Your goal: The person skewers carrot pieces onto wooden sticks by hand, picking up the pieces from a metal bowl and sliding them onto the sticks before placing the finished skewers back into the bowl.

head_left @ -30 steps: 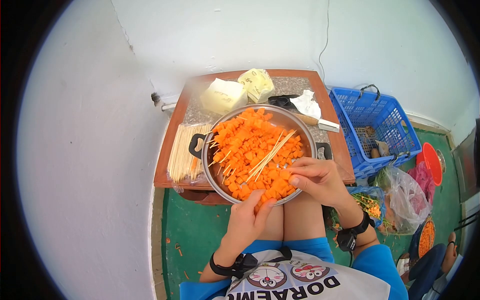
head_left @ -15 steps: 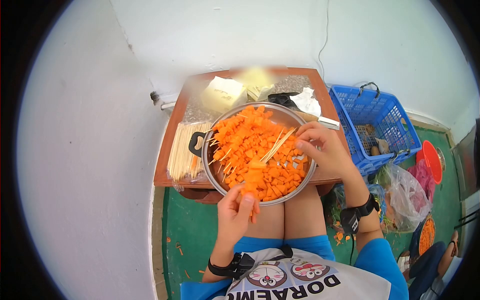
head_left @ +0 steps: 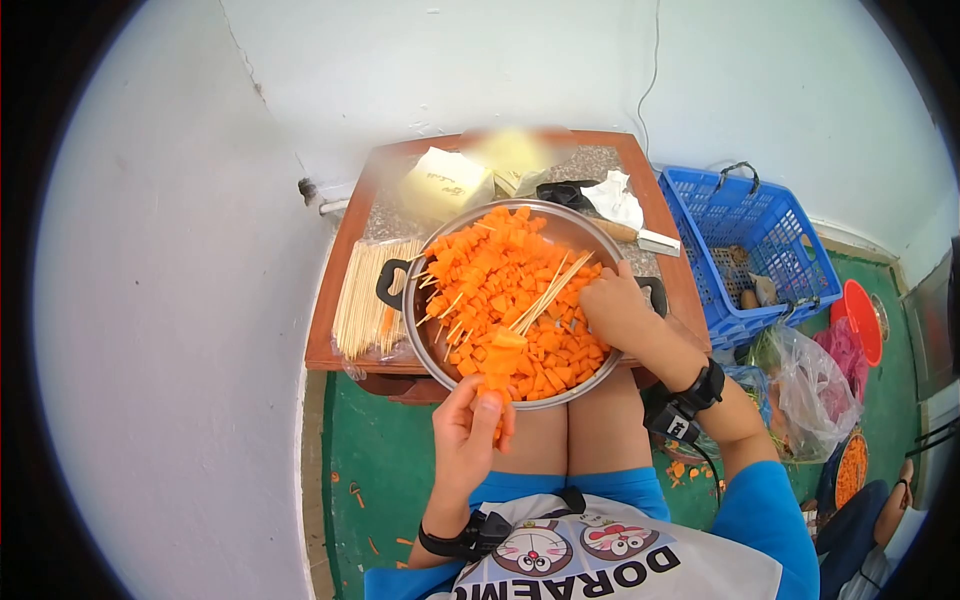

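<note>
A round metal pan (head_left: pixel 424 352) with black handles sits on the table's front part, heaped with orange carrot pieces (head_left: pixel 560 362). Several skewers threaded with carrot (head_left: pixel 452 262) lie along its left side, and loose bare skewers (head_left: pixel 548 296) rest on the pieces. My left hand (head_left: pixel 470 428) is closed on a skewer of carrot pieces (head_left: pixel 503 362), held at the pan's front edge. My right hand (head_left: pixel 618 308) reaches into the pan's right side, fingers curled down at the carrot pieces; whatever is between the fingertips is hidden.
Bare skewers (head_left: pixel 368 300) in a plastic bag lie left of the pan. Behind it are paper packets (head_left: pixel 448 182), a black bag (head_left: pixel 566 194) and a peeler or knife (head_left: pixel 658 243). A blue crate (head_left: pixel 735 260) stands right; a person's leg (head_left: pixel 862 522) shows at lower right.
My right hand has moved down and left into the pan, its fingers now curled against the carrot pieces. My left hand has barely moved.
</note>
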### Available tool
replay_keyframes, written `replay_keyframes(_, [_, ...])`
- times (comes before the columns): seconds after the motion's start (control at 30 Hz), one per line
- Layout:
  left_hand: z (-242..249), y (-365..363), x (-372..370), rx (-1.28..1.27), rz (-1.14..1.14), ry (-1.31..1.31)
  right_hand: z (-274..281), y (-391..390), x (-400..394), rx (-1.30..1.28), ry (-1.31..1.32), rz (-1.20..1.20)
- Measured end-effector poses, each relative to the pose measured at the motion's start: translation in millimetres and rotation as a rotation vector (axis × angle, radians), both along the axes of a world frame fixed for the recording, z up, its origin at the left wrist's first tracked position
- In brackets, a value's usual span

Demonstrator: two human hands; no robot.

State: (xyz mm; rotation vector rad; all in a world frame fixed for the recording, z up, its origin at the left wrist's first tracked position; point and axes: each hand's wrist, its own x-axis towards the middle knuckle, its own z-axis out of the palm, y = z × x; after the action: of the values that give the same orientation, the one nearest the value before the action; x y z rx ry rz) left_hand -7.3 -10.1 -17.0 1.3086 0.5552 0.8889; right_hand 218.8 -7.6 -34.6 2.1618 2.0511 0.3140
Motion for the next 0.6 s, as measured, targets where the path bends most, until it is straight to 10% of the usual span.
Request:
replay_keyframes(0.23, [-5,-3,0,-0.045,0.054,-0.005,27,-3,2,-0.033,0.293,-0.031])
replay_keyframes(0.3, [-5,-1,0,-0.039,0.008,0.007,45,-10,-2,0.124,1.075,-0.051])
replay_keyframes(0.6, [-7,-2,7,0.048,0.087,0.140,60,-36,-33,0.167,1.919,0.114])
